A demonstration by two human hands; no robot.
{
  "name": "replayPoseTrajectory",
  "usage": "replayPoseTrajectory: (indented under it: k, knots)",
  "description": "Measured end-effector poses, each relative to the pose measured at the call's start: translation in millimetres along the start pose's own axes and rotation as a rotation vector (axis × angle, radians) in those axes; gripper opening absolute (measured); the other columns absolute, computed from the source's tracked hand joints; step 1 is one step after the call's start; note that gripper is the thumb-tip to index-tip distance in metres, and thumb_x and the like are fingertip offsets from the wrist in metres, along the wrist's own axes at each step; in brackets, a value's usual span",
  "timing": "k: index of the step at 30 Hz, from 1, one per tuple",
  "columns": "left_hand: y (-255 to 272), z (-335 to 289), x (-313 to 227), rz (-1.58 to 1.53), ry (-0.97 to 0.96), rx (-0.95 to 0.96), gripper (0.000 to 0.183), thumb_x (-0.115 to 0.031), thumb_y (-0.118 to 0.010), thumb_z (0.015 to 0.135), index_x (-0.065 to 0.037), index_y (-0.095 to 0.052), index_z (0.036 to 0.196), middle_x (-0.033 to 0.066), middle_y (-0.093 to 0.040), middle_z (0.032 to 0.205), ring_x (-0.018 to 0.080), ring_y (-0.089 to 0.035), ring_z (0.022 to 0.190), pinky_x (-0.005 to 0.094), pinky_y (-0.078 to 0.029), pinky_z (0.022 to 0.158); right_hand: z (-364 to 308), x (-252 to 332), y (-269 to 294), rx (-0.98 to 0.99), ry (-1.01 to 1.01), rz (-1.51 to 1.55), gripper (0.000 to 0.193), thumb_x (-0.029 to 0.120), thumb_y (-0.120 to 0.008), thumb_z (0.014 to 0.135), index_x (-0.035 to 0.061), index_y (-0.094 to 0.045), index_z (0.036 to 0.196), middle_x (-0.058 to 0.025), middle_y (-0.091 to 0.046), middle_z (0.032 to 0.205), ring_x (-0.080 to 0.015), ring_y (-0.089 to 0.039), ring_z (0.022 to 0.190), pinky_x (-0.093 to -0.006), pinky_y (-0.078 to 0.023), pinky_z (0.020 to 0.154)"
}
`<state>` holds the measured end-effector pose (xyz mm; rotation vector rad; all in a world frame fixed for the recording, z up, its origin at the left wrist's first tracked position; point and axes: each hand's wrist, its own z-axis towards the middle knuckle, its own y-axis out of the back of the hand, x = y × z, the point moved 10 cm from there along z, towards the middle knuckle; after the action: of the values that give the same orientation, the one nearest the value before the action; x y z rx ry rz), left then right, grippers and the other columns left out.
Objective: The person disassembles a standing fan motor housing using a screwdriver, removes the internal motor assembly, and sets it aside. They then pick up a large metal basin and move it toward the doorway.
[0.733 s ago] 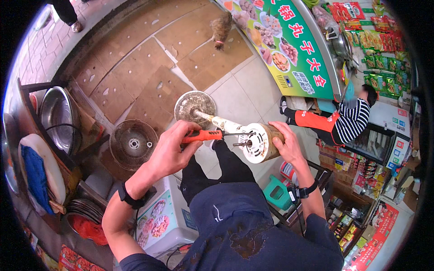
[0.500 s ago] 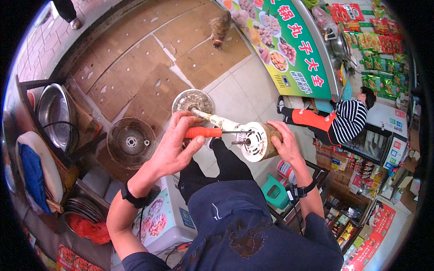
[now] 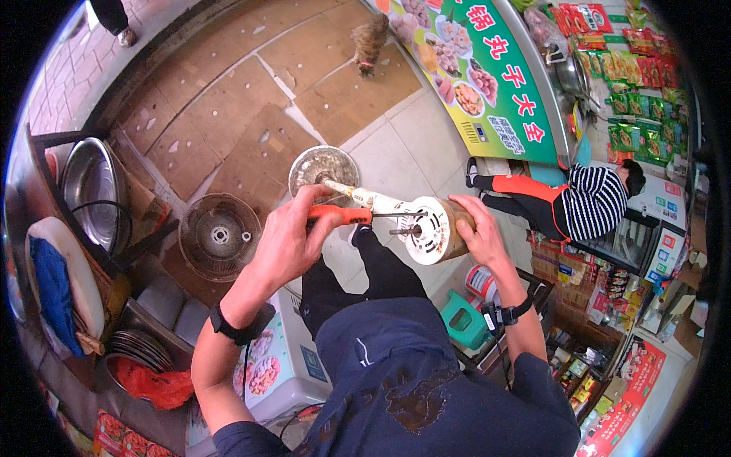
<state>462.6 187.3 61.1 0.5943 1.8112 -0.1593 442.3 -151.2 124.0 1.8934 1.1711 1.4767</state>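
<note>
My left hand [image 3: 285, 240] is closed around the orange-red handle of a screwdriver [image 3: 346, 214]. Its thin shank points right, with the tip at the slotted white end face of a fan motor [image 3: 423, 242]. Whether the tip sits on a screw is too small to tell. A metal shaft sticks out of that face toward the left. My right hand [image 3: 480, 232] grips the motor's brownish casing from the right side. From the motor, a white stand pole [image 3: 369, 199] runs to a dirty round base [image 3: 304, 166] on the floor.
A round wire fan guard [image 3: 202, 251] lies on the floor at left. Beyond it are a steel basin [image 3: 84, 186] and a white chest [image 3: 301, 358]. A cat [image 3: 369, 46] stands on cardboard. To the right are a person in stripes [image 3: 598, 206] and a green plastic container [image 3: 466, 320].
My left fingers have wrapped more closely round the screwdriver handle, and the hand has shifted slightly. The motor stays nearly in place. At right, the person in stripes has moved a little farther right.
</note>
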Motion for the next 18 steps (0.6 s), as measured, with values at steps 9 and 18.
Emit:
replayPoseTrajectory:
  k: [9, 18]
  knots:
    - [-1.9, -8.5, 2.4, -0.044, -0.001, -0.038, 0.049, -0.021, -0.074, 0.097, -0.001, -0.052, 0.137, 0.0239, -0.071, 0.111, 0.0382, -0.070, 0.111, 0.0438, -0.055, 0.091, -2.3, -5.8, -1.6, 0.008, 0.003, -0.010, 0.060, 0.046, -0.062, 0.097, 0.0033, -0.062, 0.138, -0.0197, -0.064, 0.133, -0.0371, -0.063, 0.123, -0.0434, -0.048, 0.107]
    - [-2.0, -5.9, 1.9, -0.166, -0.142, -0.065, 0.048, -0.022, -0.074, 0.097, -0.002, -0.054, 0.135, 0.0234, -0.072, 0.114, 0.0400, -0.072, 0.104, 0.0441, -0.056, 0.088, -0.4, -11.8, -3.9, 0.054, -0.016, -0.004, 0.058, 0.044, -0.059, 0.099, 0.0037, -0.061, 0.141, -0.0184, -0.062, 0.138, -0.0348, -0.061, 0.128, -0.0422, -0.046, 0.111]
